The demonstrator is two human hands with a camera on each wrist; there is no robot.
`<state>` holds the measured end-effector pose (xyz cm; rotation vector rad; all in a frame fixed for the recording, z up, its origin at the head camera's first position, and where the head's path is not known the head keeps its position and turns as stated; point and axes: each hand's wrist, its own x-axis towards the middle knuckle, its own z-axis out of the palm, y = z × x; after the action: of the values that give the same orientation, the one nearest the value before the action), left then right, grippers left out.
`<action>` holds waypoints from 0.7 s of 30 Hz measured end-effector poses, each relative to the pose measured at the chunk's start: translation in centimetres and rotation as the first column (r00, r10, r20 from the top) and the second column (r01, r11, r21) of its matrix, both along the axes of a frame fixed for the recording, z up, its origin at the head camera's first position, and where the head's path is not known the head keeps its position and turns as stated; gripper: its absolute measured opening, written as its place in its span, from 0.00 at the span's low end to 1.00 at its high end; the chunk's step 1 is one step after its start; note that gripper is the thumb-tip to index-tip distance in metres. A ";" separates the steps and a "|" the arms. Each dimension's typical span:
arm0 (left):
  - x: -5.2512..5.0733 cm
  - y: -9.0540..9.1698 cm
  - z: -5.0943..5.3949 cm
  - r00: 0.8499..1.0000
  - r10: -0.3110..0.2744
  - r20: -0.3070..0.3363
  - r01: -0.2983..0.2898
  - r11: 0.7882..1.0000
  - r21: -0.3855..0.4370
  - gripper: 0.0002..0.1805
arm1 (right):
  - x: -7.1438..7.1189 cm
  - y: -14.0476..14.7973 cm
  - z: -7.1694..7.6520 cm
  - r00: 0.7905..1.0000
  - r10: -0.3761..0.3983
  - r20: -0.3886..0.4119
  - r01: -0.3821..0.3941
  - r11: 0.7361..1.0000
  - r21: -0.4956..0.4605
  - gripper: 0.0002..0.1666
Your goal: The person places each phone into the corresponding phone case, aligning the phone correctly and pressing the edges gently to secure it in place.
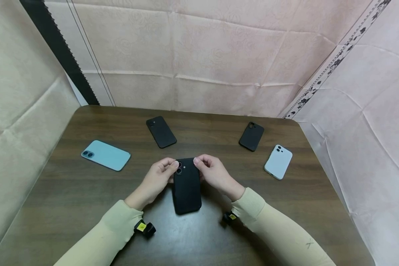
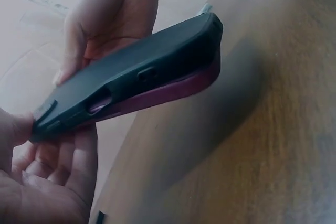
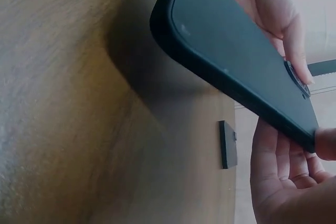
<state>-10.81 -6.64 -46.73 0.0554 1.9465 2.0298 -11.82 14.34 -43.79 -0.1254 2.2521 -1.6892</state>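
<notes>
Above the table's near middle, a black phone case [image 1: 187, 190] is held back side up, its camera end away from me. My left hand [image 1: 154, 181] pinches its far left corner, thumb on top beside the camera rings. My right hand [image 1: 217, 176] pinches the far right corner the same way. In the left wrist view a purplish phone [image 2: 181, 88] shows under the case. A gap parts the two along the side, widening toward the end away from my fingers. The right wrist view shows the case's smooth back, tilted over the table.
On the brown wooden table [image 1: 70, 207], a light blue phone [image 1: 106, 155] lies left, and a black phone or case [image 1: 161, 132] back left. Another black phone or case [image 1: 251, 136] lies back right, near a pale blue phone [image 1: 278, 162]. Cloth sheets [image 1: 203, 55] hang around the table.
</notes>
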 end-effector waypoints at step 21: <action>0.2 0.1 0.1 0.999 -0.002 -0.035 0.003 0.999 0.034 0.20 | 0.2 0.1 -0.5 1.000 0.008 -0.007 -0.008 1.000 -0.015 0.15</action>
<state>-10.64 -6.50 -46.64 0.1013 1.9315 2.0741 -11.61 14.41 -44.27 -0.1438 2.2409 -1.7048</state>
